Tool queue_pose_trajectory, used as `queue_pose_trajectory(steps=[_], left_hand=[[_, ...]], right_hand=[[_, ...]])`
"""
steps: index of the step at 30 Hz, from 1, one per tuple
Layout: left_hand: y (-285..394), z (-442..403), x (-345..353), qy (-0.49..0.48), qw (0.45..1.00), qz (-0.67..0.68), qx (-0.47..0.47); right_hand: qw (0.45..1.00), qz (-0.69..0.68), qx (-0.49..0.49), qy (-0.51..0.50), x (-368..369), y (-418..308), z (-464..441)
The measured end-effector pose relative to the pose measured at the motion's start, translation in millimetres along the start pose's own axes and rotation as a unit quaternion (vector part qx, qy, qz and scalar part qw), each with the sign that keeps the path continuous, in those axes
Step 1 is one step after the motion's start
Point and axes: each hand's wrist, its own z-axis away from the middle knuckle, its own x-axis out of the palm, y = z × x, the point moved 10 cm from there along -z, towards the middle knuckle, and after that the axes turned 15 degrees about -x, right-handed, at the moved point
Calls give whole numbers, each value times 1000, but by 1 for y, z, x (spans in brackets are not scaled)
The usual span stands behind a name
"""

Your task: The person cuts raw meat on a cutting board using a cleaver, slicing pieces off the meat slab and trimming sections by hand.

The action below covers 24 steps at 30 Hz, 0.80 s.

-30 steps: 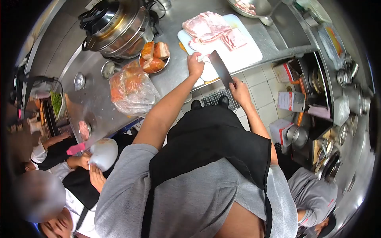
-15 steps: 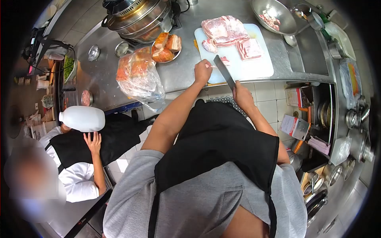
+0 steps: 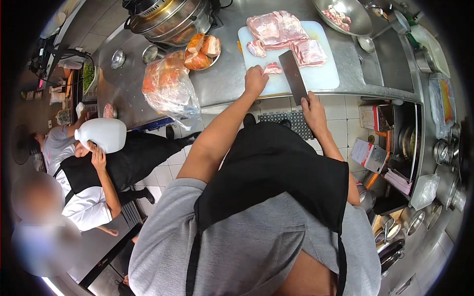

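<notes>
My right hand point(image 3: 314, 112) is wrapped round the handle of a cleaver point(image 3: 294, 75), its broad dark blade pointing away from me over a white cutting board point(image 3: 319, 81). At the board's near left, my left hand point(image 3: 256, 80) is closed, its fingertips at the left end of a small strip of raw pork point(image 3: 273, 68). The blade stands apart from that strip, to its right. Farther back lie a large slab of raw pork point(image 3: 274, 28), a smaller slab point(image 3: 309, 52) and a small chunk of pork point(image 3: 256, 48).
Left of the board are a bowl of browned meat blocks point(image 3: 202, 53), a bagged piece of meat point(image 3: 168, 89) and a large steel cooker point(image 3: 170, 22). A steel pan point(image 3: 363, 19) with meat bits stands back right. At left, a co-worker holds a white jug point(image 3: 106, 134).
The cleaver has moved right, away from my left hand, its blade now showing broadside. The small pork strip lies nearer my left fingers. The co-worker's jug has shifted slightly left and up.
</notes>
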Motion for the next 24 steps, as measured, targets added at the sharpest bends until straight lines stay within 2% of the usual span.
queue_pose_trajectory(steps=[5,7,9,13,16,17,21,24], left_hand=[[-2,-1,-11,-22,998,51,8],[-2,0,-11,-17,998,54,-2],[-1,2,-12,-24,999,39,-8],[-9,-1,-17,-32,999,4,-41],[-10,-3,-10,-52,999,-2,-6],[-12,-4,-10,-52,999,9,-4],[-15,-3,-11,-53,998,35,3],[-17,-2,-21,-42,999,27,-15]], right_hand=[[999,34,-24,-27,8,-43,-11],[990,88,-24,-104,59,-7,-8],[981,119,-9,-151,74,6,-11],[989,75,-31,-126,52,2,-4],[994,29,-65,-87,35,-6,-7],[991,75,-41,-100,34,-5,-6],[994,92,-43,-34,21,-61,-11],[976,158,-24,-146,77,-9,-2]])
